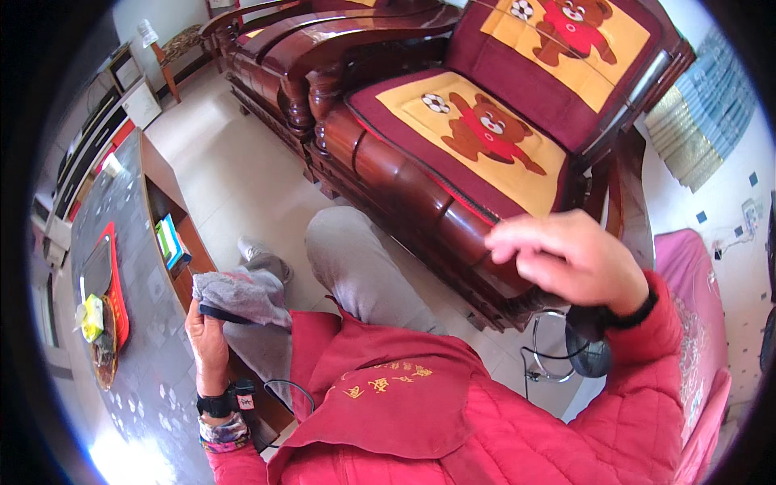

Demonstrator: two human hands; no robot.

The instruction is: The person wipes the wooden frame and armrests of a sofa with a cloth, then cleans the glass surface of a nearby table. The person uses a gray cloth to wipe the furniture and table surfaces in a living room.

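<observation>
My left hand is closed on a soft grey cloth piece with a dark band along its lower edge. It looks like a small knitted garment, but its exact kind cannot be made out. The cloth is held above my lap, beside the low table. My right hand is raised in front of the wooden sofa, slightly blurred, with its fingers loosely bent and apart from the thumb. Nothing shows in it. A dark red apron covers my front.
A dark patterned table runs along the left, bearing a red tray and a yellow-green packet. Books stand on its shelf. Bear-patterned cushions cover the sofa. A round metal stand with a cable is at the right.
</observation>
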